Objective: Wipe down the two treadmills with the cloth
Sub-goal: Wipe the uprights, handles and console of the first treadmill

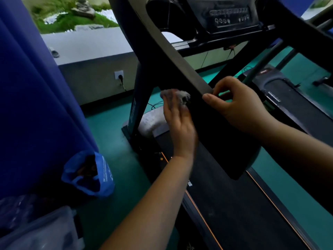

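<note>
A black treadmill fills the middle of the view, its left handrail (180, 69) slanting down toward me from the console (228, 17). My left hand (177, 120) presses a white cloth (182, 95) against the outer side of that handrail, fingers fairly straight and blurred. My right hand (236, 103) grips the handrail from the inner side, thumb across its top and fingers curled. The belt (234, 204) runs below with an orange stripe. A second treadmill (288, 100) stands at the right.
A blue curtain (32, 87) hangs at the left, with a blue bag (90, 175) at its foot on the green floor (111, 138). A wall socket (119, 75) with a plugged cable sits on the low grey wall. Clear plastic wrap (36, 230) lies bottom left.
</note>
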Demonstrator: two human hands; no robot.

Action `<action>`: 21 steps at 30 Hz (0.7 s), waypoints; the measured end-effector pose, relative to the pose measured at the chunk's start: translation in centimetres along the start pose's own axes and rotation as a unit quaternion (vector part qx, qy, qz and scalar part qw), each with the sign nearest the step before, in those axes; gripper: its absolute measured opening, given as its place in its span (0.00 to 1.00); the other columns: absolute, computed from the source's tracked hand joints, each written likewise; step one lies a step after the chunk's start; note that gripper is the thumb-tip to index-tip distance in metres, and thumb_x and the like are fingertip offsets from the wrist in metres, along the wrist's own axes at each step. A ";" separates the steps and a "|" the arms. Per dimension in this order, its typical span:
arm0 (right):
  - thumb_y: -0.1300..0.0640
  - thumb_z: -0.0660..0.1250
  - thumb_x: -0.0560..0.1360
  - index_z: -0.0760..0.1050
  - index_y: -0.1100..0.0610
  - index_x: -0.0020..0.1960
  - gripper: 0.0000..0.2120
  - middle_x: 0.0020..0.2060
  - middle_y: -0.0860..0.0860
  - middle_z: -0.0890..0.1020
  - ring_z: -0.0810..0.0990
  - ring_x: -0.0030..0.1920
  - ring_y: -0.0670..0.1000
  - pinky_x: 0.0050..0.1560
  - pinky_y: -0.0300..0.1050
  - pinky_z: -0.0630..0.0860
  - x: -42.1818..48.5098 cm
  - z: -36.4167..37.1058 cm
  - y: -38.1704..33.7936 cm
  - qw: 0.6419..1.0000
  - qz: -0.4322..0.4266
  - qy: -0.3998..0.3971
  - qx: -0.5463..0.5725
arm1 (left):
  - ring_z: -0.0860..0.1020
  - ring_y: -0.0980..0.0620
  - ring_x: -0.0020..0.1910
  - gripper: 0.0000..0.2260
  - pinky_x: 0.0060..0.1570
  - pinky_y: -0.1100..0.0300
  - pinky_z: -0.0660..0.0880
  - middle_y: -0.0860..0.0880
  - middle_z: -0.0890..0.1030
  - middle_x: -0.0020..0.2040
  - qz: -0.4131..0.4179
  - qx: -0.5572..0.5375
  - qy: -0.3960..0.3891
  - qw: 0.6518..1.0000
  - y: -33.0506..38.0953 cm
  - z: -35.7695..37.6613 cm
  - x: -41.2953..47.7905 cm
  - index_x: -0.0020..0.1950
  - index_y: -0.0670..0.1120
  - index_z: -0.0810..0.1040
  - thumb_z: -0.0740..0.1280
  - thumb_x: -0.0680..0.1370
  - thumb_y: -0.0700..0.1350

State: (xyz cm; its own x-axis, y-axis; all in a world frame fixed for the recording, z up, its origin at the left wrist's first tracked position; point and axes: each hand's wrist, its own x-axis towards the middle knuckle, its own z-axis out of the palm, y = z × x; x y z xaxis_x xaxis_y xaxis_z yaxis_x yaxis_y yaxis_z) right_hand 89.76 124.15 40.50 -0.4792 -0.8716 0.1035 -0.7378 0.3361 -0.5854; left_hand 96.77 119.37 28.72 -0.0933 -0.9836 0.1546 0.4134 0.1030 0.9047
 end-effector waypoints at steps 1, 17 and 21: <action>0.44 0.71 0.72 0.73 0.51 0.46 0.12 0.42 0.46 0.80 0.80 0.45 0.48 0.45 0.46 0.76 0.0 0.0 0.1 1.000 0.000 -0.003 -0.001 | 0.54 0.50 0.77 0.18 0.76 0.56 0.52 0.45 0.54 0.78 -0.016 -0.027 0.004 1.000 0.1 0.3 -1.6 0.69 0.56 0.63 0.57 0.79 0.45; 0.48 0.71 0.73 0.76 0.51 0.52 0.11 0.48 0.45 0.82 0.81 0.48 0.44 0.52 0.40 0.78 -1.7 -1.1 2.0 0.996 -0.045 -0.009 0.071 | 0.57 0.48 0.76 0.19 0.63 0.81 0.52 0.40 0.57 0.77 -0.046 -0.014 0.073 0.996 1.4 2.0 -3.5 0.74 0.39 0.61 0.53 0.83 0.41; 0.43 0.71 0.71 0.75 0.49 0.50 0.13 0.45 0.44 0.81 0.81 0.47 0.43 0.52 0.44 0.79 -1.5 -0.7 2.3 0.996 -0.063 0.006 0.068 | 0.70 0.56 0.65 0.20 0.50 0.76 0.68 0.49 0.71 0.70 -0.136 -0.070 0.120 0.981 2.0 1.5 -2.0 0.76 0.48 0.63 0.50 0.84 0.49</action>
State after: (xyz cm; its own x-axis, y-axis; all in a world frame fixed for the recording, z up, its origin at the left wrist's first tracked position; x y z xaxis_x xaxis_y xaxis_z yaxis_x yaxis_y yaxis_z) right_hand 88.45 126.51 39.61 -0.3931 -0.8991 0.1926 -0.7219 0.1721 -0.6702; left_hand 96.37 121.74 30.79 -0.0087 -0.9802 -0.1977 0.5247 -0.1727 0.8336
